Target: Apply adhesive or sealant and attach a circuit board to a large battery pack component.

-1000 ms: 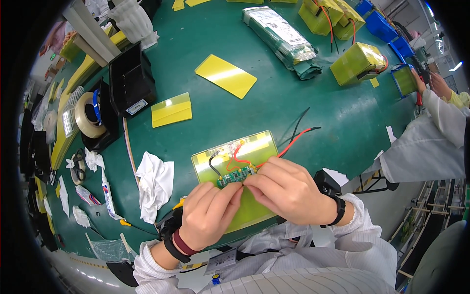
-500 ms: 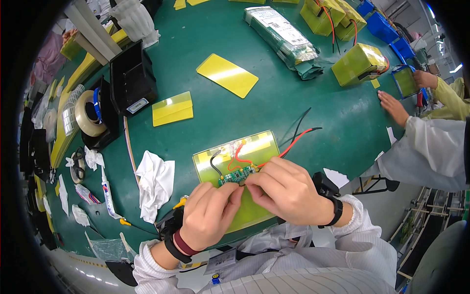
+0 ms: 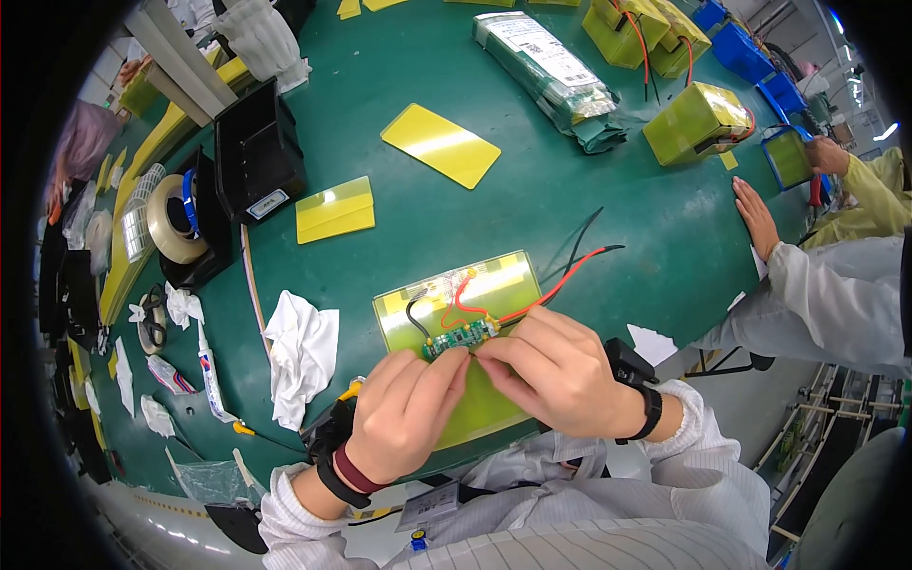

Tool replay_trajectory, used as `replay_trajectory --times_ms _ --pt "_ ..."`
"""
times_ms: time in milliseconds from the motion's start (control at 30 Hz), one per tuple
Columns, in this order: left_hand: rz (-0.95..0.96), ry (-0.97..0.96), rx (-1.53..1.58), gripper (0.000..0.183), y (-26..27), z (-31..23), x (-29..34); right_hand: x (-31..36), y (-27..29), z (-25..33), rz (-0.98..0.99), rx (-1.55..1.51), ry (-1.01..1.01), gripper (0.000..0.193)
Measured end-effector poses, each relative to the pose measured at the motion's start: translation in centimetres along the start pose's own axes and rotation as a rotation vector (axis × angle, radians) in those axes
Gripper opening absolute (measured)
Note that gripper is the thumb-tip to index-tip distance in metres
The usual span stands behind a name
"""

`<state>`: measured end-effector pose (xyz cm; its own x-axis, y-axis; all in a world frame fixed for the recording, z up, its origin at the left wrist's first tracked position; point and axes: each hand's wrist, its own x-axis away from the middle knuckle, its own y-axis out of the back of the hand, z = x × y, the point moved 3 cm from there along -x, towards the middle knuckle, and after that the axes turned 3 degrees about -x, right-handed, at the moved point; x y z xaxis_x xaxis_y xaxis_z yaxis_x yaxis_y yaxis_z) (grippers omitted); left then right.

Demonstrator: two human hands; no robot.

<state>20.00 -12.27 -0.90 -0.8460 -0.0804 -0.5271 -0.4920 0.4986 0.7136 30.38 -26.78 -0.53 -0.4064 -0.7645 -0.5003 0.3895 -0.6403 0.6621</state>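
A yellow-wrapped battery pack [image 3: 480, 418] lies on the green table in front of me. A small green circuit board [image 3: 460, 336] rests on top of it, with red and black wires [image 3: 562, 281] running from the pack and the board. My left hand [image 3: 408, 399] is closed in a pinch at the board's near edge. Right beside it, my right hand [image 3: 556, 370] pinches at the same edge, close to the board's right end. The fingertips nearly meet; whatever small thing they grip is hidden between them.
Yellow sheets [image 3: 441, 145] lie beyond the pack. A black bin [image 3: 258, 157] and tape roll [image 3: 176, 218] stand left, near a white cloth [image 3: 302, 356] and a tube [image 3: 213, 370]. Wrapped packs [image 3: 698, 123] sit far right, close to a co-worker's hand [image 3: 756, 217].
My fingertips have shifted slightly at the board's near edge, and more of the board shows. At the right, the co-worker's hand has moved a little nearer.
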Motion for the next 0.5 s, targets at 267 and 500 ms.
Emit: replay_trajectory --times_ms 267,500 --pt "0.023 -0.011 -0.019 0.027 0.2 0.0 -0.1 -0.1 0.9 -0.2 0.035 -0.019 0.014 0.026" --pt "0.035 -0.006 -0.019 0.028 0.2 0.0 -0.2 -1.1 1.8 -0.6 0.059 -0.042 0.031 0.024"
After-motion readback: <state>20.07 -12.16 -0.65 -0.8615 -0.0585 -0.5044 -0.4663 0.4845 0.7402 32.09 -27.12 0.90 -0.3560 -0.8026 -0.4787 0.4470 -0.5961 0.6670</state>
